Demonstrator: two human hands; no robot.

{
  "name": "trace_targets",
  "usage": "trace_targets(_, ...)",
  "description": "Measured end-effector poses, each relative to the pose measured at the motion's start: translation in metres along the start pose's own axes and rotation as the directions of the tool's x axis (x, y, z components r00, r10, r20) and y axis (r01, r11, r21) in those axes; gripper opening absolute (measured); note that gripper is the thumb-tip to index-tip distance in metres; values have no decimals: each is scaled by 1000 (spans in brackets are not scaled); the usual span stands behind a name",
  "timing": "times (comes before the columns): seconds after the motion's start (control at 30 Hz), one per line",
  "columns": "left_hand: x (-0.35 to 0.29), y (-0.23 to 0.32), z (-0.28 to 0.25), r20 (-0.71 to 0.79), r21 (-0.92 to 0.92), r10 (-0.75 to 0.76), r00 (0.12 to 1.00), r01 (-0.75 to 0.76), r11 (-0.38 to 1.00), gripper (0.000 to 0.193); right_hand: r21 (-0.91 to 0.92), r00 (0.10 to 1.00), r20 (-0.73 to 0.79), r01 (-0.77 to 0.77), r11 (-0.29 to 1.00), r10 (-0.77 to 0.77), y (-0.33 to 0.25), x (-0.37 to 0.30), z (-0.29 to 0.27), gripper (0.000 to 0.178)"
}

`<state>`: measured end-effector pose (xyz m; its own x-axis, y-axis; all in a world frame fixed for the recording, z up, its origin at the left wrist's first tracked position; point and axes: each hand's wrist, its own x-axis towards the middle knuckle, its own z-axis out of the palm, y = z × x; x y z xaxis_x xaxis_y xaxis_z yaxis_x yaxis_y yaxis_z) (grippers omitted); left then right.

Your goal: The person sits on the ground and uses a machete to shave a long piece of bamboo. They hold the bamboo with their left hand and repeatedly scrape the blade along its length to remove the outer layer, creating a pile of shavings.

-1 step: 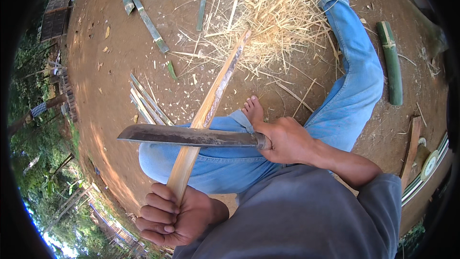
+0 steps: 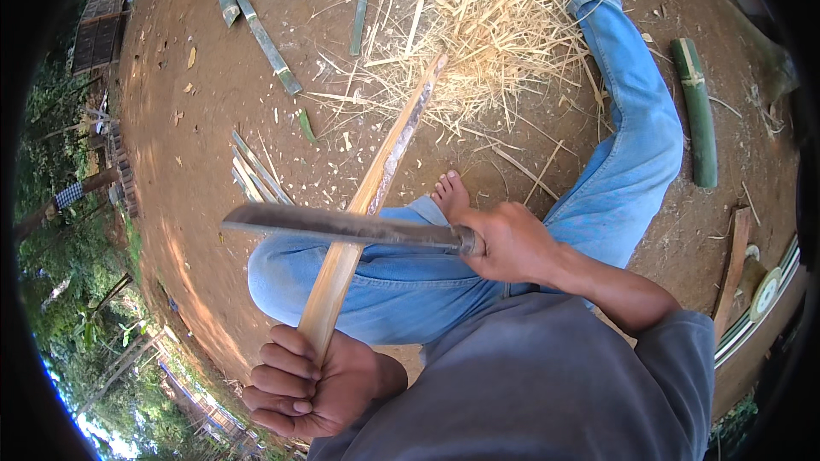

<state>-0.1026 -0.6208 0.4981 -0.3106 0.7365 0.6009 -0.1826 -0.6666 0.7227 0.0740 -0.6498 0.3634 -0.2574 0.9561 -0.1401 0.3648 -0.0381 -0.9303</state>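
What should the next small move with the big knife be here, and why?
Probably push the long knife blade forward along the bamboo slat, away from the body. The right hand holds the blade crosswise on the slat, the left hand grips the slat's near end, and its far tip points into the pile of shavings. The blue-jeaned leg lies right under the blade, so keep the stroke shallow.
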Motion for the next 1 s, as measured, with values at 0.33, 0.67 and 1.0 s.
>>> trace_targets(0.33,4,1,6,-20,14,-25,999,25,1000,40,33,959,51,-281,959,280,20,1,3,47)
trace_targets(0.67,6,1,5,-96,40,-39,995,43,998,41,131,970,-56,-230,964,239,31,1,15,25)
trace_targets(1.0,8,0,-3,-92,11,-51,994,52,999,39,153,982,-120,-129,980,148,30,-9,25,19)
